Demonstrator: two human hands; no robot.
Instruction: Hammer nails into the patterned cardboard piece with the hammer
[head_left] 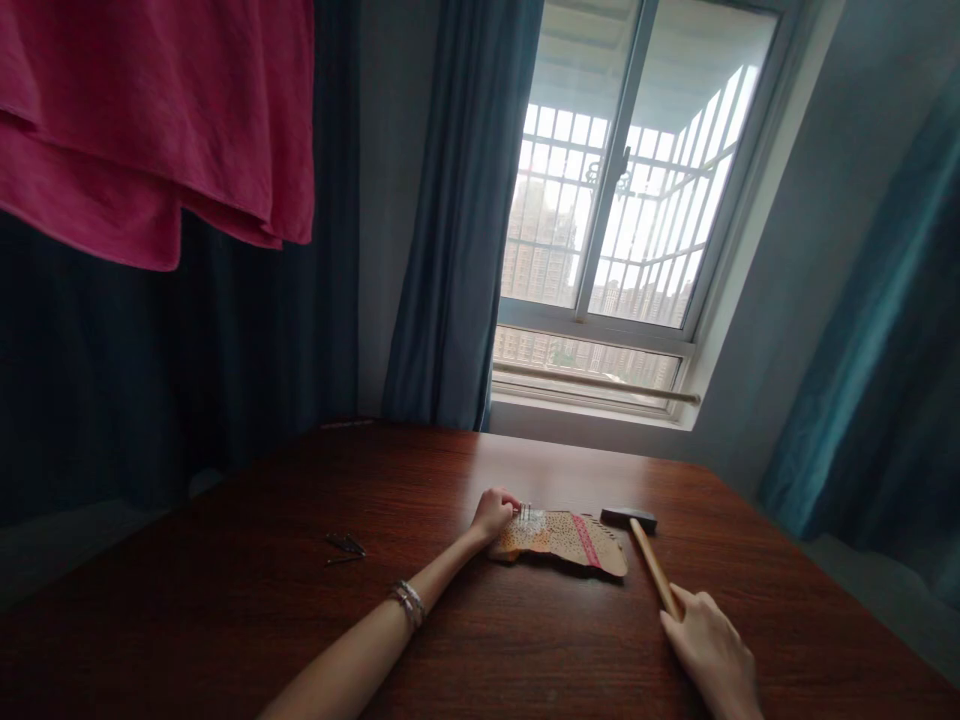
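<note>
My right hand (709,640) is wrapped round the wooden handle of a hammer (654,565), its dark head lying at or just above the tabletop beyond. A flat, ragged-edged piece of board (559,540), speckled with dark dots and crossed by a pink-red stripe, lies on the table left of the hammer. Several thin nails (527,512) stand upright at its far left part. Right beside them, my left hand (495,513) is closed at the board's left end, fingertips pinched together. What sits between those fingertips is hidden. A bracelet circles the left wrist.
A small pile of loose nails (346,546) lies on the brown wooden table (225,620), left of my left forearm. Blue curtains (457,220) and a window (600,200) stand behind the table. Pink cloth (165,120) hangs at upper left.
</note>
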